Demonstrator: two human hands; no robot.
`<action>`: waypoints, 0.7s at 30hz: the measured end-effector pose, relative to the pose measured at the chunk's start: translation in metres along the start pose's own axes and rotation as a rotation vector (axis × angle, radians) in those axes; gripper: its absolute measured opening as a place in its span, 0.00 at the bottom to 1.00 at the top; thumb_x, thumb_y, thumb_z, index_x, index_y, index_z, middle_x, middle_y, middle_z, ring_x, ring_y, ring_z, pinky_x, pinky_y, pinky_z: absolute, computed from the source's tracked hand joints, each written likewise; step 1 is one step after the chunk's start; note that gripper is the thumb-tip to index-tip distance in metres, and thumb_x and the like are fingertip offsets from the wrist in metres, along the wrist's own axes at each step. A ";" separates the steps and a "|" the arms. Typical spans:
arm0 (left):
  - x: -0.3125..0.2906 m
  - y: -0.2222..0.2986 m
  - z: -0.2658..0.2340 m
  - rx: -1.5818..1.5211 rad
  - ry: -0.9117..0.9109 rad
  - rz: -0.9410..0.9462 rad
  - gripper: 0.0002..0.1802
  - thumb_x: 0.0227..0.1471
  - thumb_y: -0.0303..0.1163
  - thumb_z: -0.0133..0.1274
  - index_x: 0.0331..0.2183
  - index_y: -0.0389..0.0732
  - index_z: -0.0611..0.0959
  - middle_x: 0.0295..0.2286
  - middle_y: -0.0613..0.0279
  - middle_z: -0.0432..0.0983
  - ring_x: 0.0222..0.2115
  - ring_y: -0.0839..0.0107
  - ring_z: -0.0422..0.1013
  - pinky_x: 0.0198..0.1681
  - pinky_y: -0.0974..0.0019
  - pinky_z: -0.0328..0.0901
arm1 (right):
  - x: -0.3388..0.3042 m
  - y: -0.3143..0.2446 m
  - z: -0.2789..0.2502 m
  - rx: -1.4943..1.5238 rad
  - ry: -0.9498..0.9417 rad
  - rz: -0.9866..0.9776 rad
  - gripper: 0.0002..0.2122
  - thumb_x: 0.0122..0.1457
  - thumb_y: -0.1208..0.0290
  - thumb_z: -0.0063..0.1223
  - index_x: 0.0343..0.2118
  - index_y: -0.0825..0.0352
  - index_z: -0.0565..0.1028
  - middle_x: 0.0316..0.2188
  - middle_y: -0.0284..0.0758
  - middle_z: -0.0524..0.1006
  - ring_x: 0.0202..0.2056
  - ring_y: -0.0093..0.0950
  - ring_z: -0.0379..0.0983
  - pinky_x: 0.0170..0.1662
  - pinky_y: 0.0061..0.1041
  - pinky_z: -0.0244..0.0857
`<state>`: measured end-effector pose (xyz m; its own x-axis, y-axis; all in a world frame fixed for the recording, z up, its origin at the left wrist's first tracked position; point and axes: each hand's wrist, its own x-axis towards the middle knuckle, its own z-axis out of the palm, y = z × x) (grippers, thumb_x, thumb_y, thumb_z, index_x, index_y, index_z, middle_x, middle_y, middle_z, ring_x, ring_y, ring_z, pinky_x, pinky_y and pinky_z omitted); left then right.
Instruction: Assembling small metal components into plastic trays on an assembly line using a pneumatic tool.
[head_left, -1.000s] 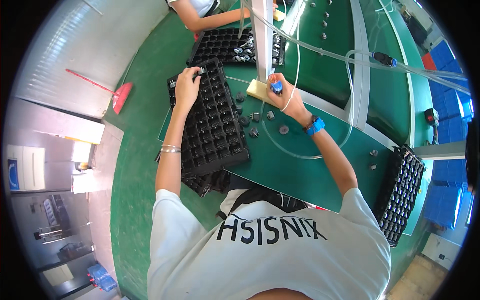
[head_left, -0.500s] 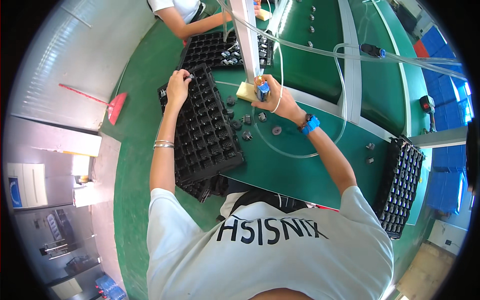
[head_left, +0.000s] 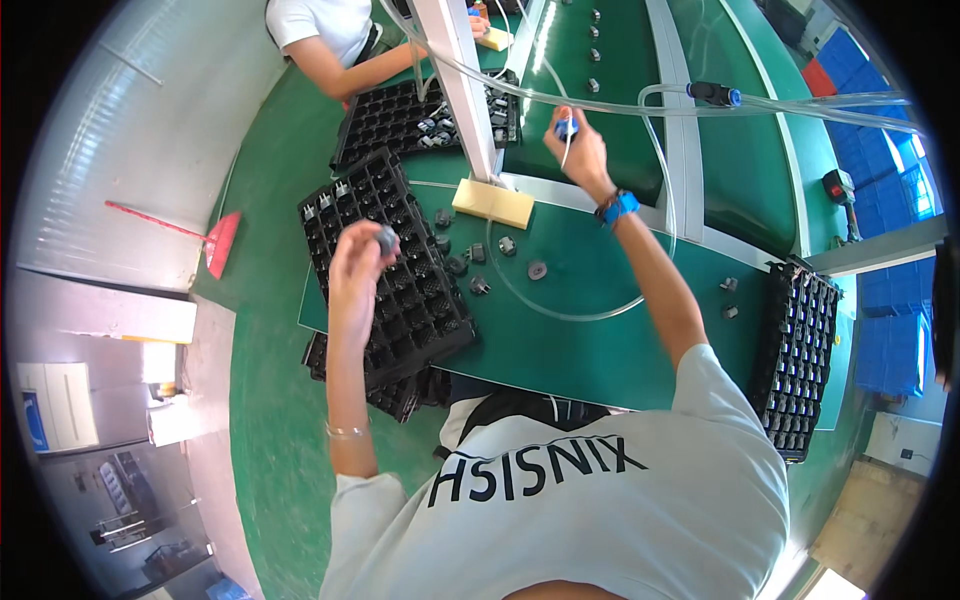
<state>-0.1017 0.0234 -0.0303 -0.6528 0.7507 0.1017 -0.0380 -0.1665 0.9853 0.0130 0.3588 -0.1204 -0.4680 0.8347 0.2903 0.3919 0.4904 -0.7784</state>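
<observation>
My left hand is raised over the black compartment tray and pinches a small dark round part. My right hand is lifted above the green table and grips a small blue tool joined to a clear hose that loops across the table. Several small dark parts lie loose between the tray and the hose. A yellow sponge block sits beside a white post.
A second black tray of parts stands at the table's right end. More black trays lie in front of another person at the far bench. A red broom lies on the green floor at left. Stacked trays sit under the near edge.
My left hand has lifted off the tray's far end, now holding a small dark part. My right hand has risen from the sponge block and moved farther away with the blue tool.
</observation>
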 end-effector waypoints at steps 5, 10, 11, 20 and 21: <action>-0.046 0.000 0.028 -0.072 0.012 -0.041 0.11 0.55 0.25 0.46 0.42 0.36 0.72 0.36 0.61 0.74 0.37 0.75 0.70 0.45 0.70 0.64 | 0.051 0.058 -0.009 -0.191 0.204 -0.209 0.12 0.55 0.60 0.49 0.38 0.61 0.69 0.26 0.44 0.76 0.28 0.46 0.72 0.28 0.42 0.66; -0.055 -0.008 0.043 -0.131 0.024 -0.022 0.13 0.52 0.25 0.51 0.41 0.35 0.73 0.38 0.62 0.72 0.40 0.75 0.69 0.46 0.70 0.63 | 0.054 0.056 -0.014 -0.239 0.178 -0.228 0.13 0.55 0.60 0.49 0.39 0.61 0.69 0.26 0.44 0.76 0.29 0.46 0.73 0.29 0.42 0.66; -0.053 -0.009 0.045 -0.127 0.020 -0.006 0.13 0.52 0.25 0.51 0.42 0.35 0.74 0.38 0.62 0.72 0.40 0.76 0.69 0.46 0.71 0.63 | 0.051 0.051 -0.015 -0.242 0.242 -0.292 0.13 0.53 0.63 0.51 0.39 0.60 0.70 0.27 0.43 0.76 0.29 0.45 0.73 0.29 0.42 0.66; -0.039 -0.012 0.087 -0.103 -0.055 0.140 0.13 0.47 0.16 0.53 0.38 0.32 0.75 0.38 0.61 0.70 0.38 0.74 0.70 0.45 0.72 0.65 | -0.071 -0.073 -0.049 1.360 -0.824 0.415 0.18 0.54 0.58 0.48 0.42 0.67 0.68 0.33 0.34 0.74 0.31 0.24 0.72 0.35 0.24 0.67; -0.037 -0.013 0.089 -0.080 -0.075 0.186 0.13 0.47 0.16 0.53 0.38 0.32 0.75 0.38 0.60 0.69 0.38 0.73 0.70 0.45 0.72 0.65 | -0.086 -0.082 -0.050 1.381 -0.866 0.453 0.20 0.55 0.57 0.46 0.43 0.68 0.67 0.34 0.35 0.74 0.33 0.24 0.72 0.38 0.23 0.67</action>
<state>-0.0094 0.0543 -0.0343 -0.5961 0.7474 0.2934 0.0159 -0.3543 0.9350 0.0603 0.2592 -0.0536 -0.9688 0.2346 -0.0799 -0.1087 -0.6922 -0.7134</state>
